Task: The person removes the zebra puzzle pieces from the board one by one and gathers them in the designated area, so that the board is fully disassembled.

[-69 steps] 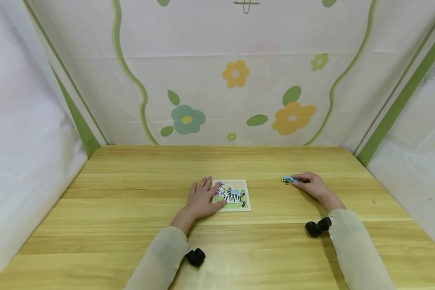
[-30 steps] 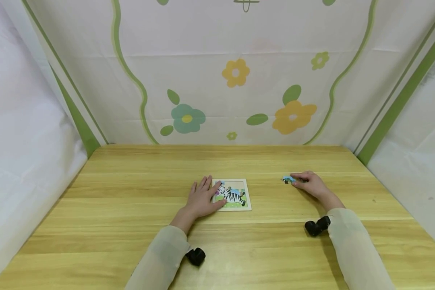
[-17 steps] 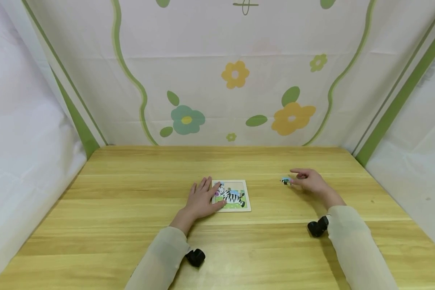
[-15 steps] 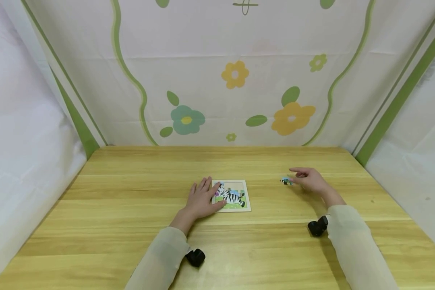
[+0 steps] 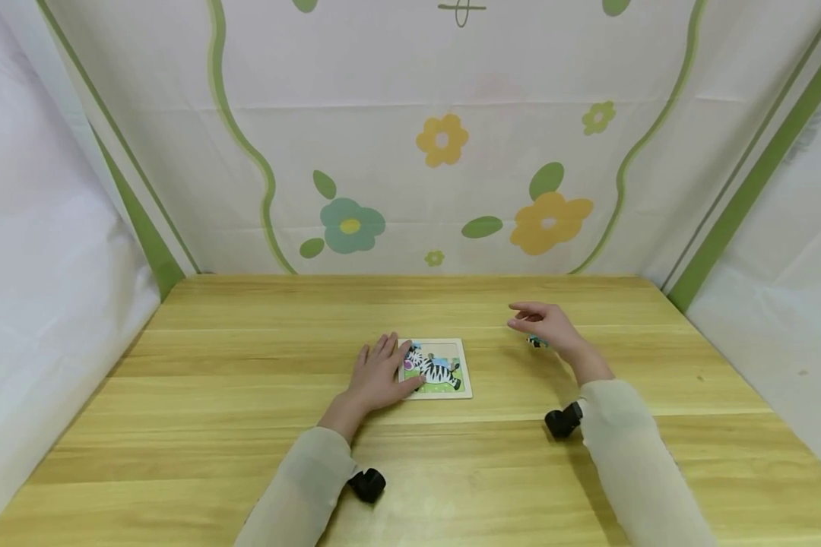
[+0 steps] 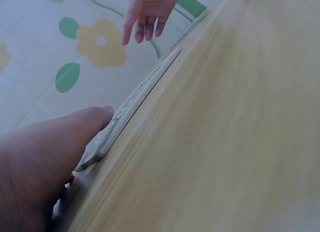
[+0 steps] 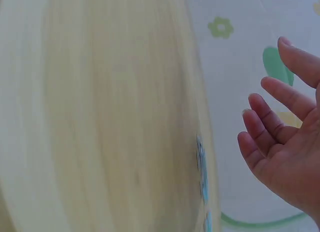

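Note:
A jigsaw puzzle [image 5: 445, 372] with a zebra picture lies in its pale wooden frame at the middle of the table. My left hand [image 5: 376, 378] rests along the frame's left side, fingers straight, its thumb lying on the picture; in the left wrist view that thumb [image 6: 75, 127] touches the board's edge. Raised above the table to the right, my right hand [image 5: 549, 327] holds nothing, its fingers loosely bent. Under it lies a small blue and black puzzle piece [image 5: 537, 342], partly hidden by the hand. The right wrist view shows thin blue pieces [image 7: 202, 167] flat on the table edge-on.
The wooden table [image 5: 246, 425] runs back to a white curtain [image 5: 383, 91] printed with flowers. Similar cloth walls stand on both sides. Small black devices hang at each wrist, one by the left cuff [image 5: 367, 485].
The right hand has let go of the puzzle piece, lifted, and moved left. The piece stays on the table. The left hand keeps its place on the puzzle.

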A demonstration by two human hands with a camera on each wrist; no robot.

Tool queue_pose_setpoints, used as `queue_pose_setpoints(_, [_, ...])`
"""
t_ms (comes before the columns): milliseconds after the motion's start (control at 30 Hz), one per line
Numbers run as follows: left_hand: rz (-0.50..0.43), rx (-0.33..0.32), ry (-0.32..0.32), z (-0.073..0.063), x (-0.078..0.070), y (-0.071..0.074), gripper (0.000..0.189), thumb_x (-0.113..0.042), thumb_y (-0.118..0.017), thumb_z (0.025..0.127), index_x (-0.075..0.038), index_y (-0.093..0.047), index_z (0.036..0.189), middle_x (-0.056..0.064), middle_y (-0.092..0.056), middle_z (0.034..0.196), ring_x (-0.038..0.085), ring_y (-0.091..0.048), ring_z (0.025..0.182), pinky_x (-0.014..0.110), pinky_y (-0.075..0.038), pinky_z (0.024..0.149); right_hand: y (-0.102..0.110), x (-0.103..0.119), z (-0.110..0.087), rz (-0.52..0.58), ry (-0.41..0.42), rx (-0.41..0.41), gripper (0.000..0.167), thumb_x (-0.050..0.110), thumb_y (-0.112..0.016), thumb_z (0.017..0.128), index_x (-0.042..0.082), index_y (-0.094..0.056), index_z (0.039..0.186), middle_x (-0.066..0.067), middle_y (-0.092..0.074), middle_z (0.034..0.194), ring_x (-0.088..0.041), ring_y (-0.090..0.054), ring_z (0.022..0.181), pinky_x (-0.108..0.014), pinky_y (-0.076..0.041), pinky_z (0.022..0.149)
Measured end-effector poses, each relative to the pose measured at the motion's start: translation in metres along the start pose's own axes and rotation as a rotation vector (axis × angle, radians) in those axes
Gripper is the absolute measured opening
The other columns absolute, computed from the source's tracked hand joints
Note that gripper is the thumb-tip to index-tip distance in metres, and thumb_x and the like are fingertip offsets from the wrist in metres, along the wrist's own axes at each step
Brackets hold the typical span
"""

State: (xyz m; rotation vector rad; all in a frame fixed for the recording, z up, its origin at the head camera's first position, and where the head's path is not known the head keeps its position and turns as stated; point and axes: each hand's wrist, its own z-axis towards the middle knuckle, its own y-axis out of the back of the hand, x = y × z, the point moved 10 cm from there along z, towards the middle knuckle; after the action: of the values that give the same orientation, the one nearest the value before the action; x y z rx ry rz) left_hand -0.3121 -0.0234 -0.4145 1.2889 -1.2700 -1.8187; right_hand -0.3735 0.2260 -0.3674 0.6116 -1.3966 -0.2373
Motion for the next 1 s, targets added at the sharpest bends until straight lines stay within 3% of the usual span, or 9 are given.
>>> queue_pose_setpoints(300, [-0.048, -0.033, 0.011, 0.001, 0.008, 0.007, 0.072, -0.056, -0.045, 0.080, -0.013, -0.030, 0.136, 0.017, -0.019, 0.139, 0.028, -0.010, 0.127, 0.046, -0.005, 0.099, -0.040, 0.027, 0.012, 0.056, 0.059, 0.034, 0.050, 0.025, -0.064, 0.079, -0.003, -0.050, 0.119, -0.013, -0.054, 0.099, -0.024, -0.049, 0.087, -0.039, -0.042, 0.074])
queue_pose_setpoints(467, [-0.033, -0.027, 0.026, 0.000, 0.012, 0.009, 0.071, -0.057, -0.045, 0.079, -0.015, -0.031, 0.135, 0.017, -0.018, 0.139, 0.028, -0.009, 0.128, 0.047, -0.004, 0.099, -0.063, 0.043, 0.013, 0.091, 0.106, 0.066, 0.046, 0.020, -0.062, 0.080, -0.005, -0.051, 0.117, -0.014, -0.055, 0.096, -0.026, -0.049, 0.086, -0.041, -0.042, 0.074])
queue_pose_setpoints(700, [0.022, 0.009, 0.029, 0.001, 0.013, 0.005, 0.072, -0.058, -0.043, 0.080, -0.016, -0.029, 0.136, 0.016, -0.015, 0.140, 0.028, -0.007, 0.128, 0.048, -0.005, 0.099, -0.093, 0.054, 0.014, 0.053, 0.125, 0.117, 0.043, 0.021, -0.062, 0.080, -0.004, -0.053, 0.114, -0.008, -0.057, 0.091, -0.022, -0.050, 0.084, -0.031, -0.043, 0.071])
queue_pose_setpoints(1000, [0.044, 0.011, 0.036, -0.001, 0.016, 0.004, 0.073, -0.060, -0.040, 0.079, -0.017, -0.028, 0.136, 0.015, -0.014, 0.140, 0.027, -0.006, 0.128, 0.047, -0.004, 0.099, -0.122, 0.061, 0.013, 0.028, 0.170, 0.166, 0.037, 0.015, -0.061, 0.081, -0.007, -0.055, 0.109, -0.009, -0.059, 0.088, -0.021, -0.052, 0.081, -0.030, -0.043, 0.071])
